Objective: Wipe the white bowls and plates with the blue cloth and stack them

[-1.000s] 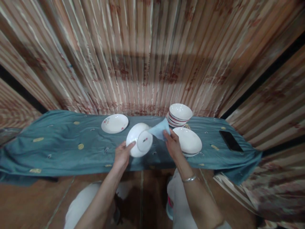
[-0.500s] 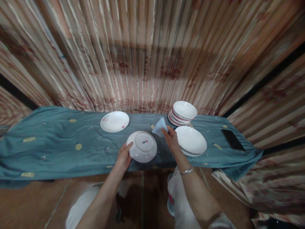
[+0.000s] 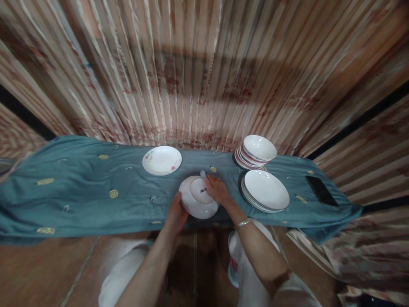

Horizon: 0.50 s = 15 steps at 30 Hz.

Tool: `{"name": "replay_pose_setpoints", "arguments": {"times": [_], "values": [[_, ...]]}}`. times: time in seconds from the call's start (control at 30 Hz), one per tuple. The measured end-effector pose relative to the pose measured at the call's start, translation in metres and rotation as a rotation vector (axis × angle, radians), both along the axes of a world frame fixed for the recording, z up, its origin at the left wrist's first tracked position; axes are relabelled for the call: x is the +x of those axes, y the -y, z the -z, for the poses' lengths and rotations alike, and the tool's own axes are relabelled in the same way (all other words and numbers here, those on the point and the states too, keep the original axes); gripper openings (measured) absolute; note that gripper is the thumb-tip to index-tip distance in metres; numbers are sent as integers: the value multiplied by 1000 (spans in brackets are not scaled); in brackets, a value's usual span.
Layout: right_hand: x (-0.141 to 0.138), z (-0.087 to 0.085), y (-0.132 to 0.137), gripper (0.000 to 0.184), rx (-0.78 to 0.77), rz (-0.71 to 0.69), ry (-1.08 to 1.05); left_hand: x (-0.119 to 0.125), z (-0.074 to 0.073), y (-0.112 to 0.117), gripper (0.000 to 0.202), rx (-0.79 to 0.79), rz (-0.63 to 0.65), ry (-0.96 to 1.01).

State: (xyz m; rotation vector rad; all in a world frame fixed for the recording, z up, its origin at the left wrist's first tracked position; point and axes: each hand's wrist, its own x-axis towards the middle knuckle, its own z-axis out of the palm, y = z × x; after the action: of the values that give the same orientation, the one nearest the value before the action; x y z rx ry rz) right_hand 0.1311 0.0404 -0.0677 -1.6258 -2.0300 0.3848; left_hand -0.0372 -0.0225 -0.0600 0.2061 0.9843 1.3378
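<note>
A white bowl (image 3: 195,200) is held upside down just over the front of the teal cloth (image 3: 86,192). My left hand (image 3: 178,212) grips its near-left rim. My right hand (image 3: 217,189) presses down on the bowl's upturned base, closed over a light blue rag (image 3: 203,174) of which only a small corner shows past the fingers. A silver bangle (image 3: 243,222) circles my right wrist.
A single white plate with small flowers (image 3: 162,160) lies behind the bowl. To the right are a stack of white plates (image 3: 266,195) and a stack of red-rimmed bowls (image 3: 256,150). A black phone (image 3: 321,190) lies at the far right. Striped curtain behind.
The bowl has turned from on edge to fully upside down and lower. My right hand moved from beside it onto its base, bunching the rag under the fingers.
</note>
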Motion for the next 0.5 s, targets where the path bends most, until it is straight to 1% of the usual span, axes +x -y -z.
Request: {"name": "replay_pose_setpoints", "arguments": {"times": [0.17,0.27,0.4,0.5], "values": [[-11,-13,-18,37,-137,19,84,-1,-4,1,26,4,-8,39],[-24,-26,-29,37,-161,-8,119,-2,-4,1,26,55,8,48],[-43,-48,-36,38,-171,-106,139,-4,-2,0,29,125,33,45],[-52,-60,-29,35,-122,-221,139,-4,-1,-2,31,152,36,44]]}}
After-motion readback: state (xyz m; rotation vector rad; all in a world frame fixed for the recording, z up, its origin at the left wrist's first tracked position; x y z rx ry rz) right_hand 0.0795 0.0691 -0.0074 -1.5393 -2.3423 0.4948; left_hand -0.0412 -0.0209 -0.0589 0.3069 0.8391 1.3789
